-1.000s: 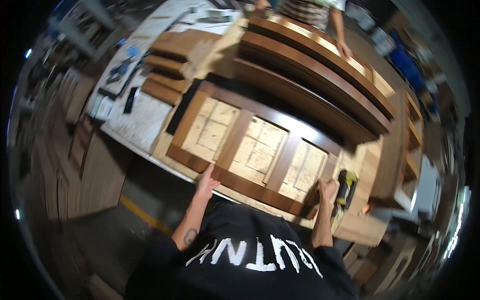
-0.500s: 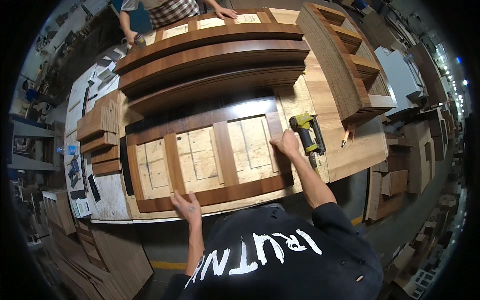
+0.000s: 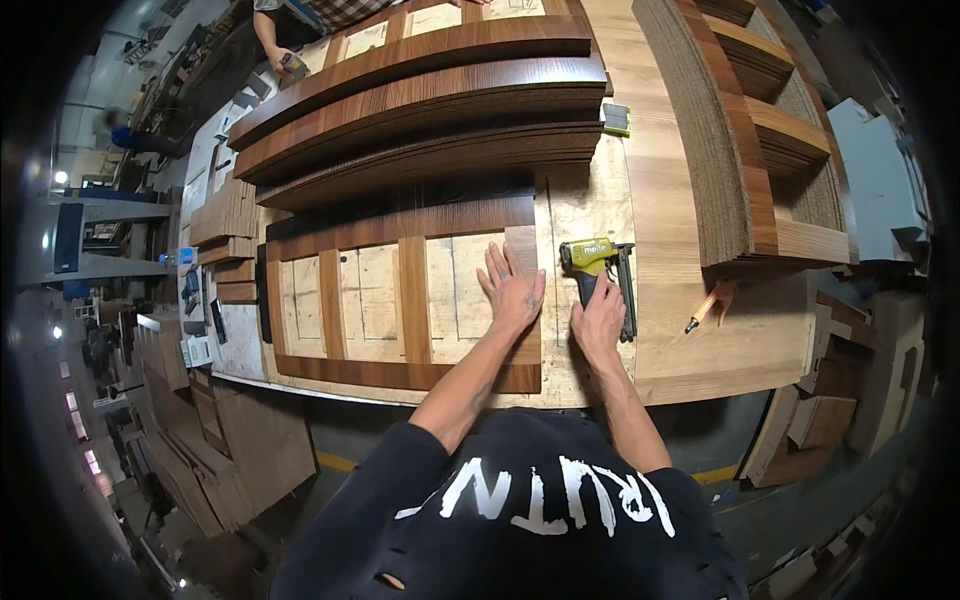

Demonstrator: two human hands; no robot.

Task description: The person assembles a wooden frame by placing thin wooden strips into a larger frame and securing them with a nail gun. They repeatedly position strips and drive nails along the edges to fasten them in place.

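Resting ungripping on the right end of the near wooden frame (image 3: 412, 300), seemingly laid out, any remaining fastening unclear, the left hand (image 3: 513, 292) lies spread; the right hand (image 3: 600, 322) grasps a nail gun (image 3: 590, 252).

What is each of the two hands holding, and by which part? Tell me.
The right hand holds the nail gun by its black handle. The left hand holds nothing; it lies flat on the wooden frame's right end.

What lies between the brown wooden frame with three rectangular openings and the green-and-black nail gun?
In the head view, only a narrow, bare strip of pale worktop shows between the frame and the nail gun.
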